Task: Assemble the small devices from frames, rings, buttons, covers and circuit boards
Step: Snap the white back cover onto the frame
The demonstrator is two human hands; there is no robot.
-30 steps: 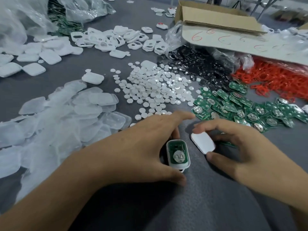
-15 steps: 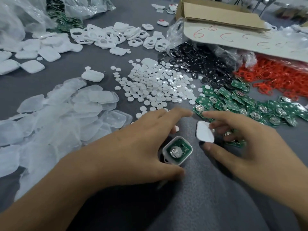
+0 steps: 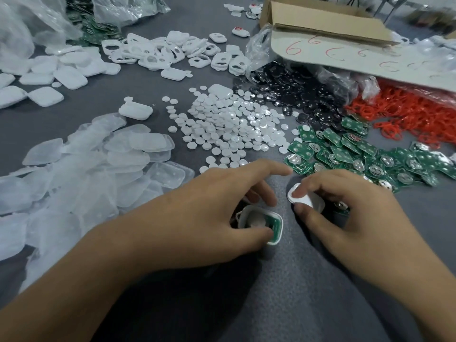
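Fingers [image 3: 256, 234] around white, board-filled frame [image 3: 269, 213]

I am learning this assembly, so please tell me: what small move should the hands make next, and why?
Probably bring the white cover in the right hand over the open frame held by the left hand; its green circuit board lies uncovered.

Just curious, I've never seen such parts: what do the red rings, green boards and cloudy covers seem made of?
Red rings: probably soft rubber or silicone, thin loops in a tangle. Green boards: likely fibreglass circuit board, glossy green coat with shiny metal discs. Cloudy covers: seemingly thin translucent plastic or silicone, frosted, pieces beneath showing through.
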